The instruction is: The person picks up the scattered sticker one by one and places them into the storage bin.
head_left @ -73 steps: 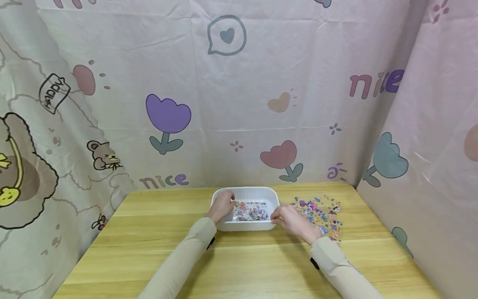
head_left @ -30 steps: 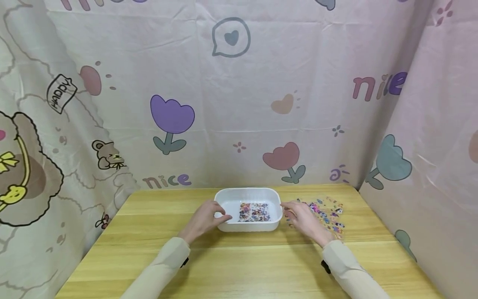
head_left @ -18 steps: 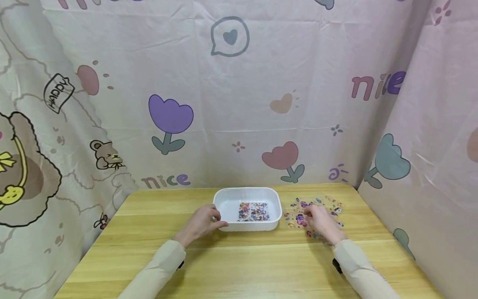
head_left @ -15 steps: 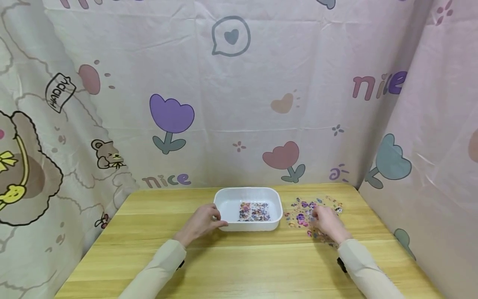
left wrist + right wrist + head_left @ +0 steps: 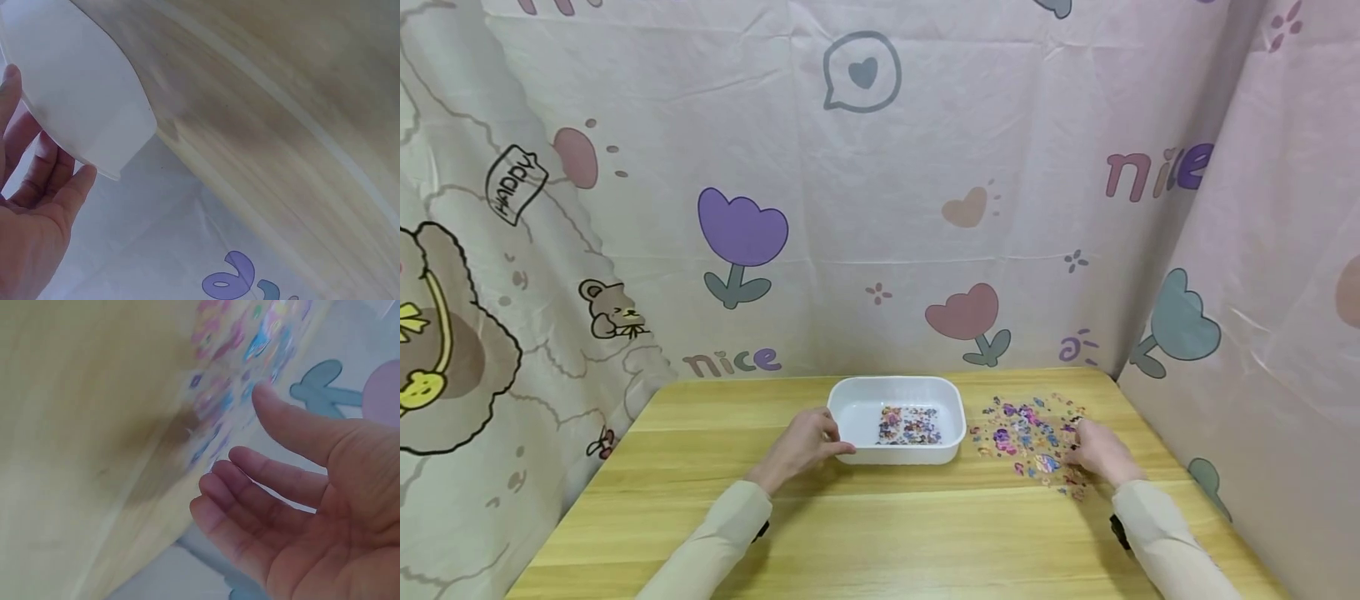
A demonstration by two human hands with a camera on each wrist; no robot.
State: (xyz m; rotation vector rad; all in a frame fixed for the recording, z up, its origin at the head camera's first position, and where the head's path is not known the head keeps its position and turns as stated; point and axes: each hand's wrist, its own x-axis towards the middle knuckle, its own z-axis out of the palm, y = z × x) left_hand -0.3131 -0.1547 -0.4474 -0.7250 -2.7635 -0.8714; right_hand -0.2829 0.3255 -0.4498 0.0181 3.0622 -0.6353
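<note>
A white plastic tub [image 5: 898, 455] stands on the table, a patterned clear sheet of small colourful stickers [image 5: 910, 425] lying flat inside it. My left hand [image 5: 805, 442] holds the tub's left front corner, thumb by the front wall and fingers at the left side. In the left wrist view, the fingertips [image 5: 87, 172] sit right at the rim. Right of the tub lies a spread of flat, shiny, sticker-like pieces [image 5: 1022, 429]. My right hand [image 5: 1103, 452] is over their right edge; the right wrist view shows its fingers [image 5: 234, 528] apart and slightly bent, nothing between them.
The wooden table [image 5: 887, 533] ends at the back against a printed cloth curtain [image 5: 865, 208]. Further curtains close off the left and right sides. The tub stands near the back edge.
The left hand has come out of the tub to its left front corner. The right hand has left the tub's right rim and moved right across the stickers.
</note>
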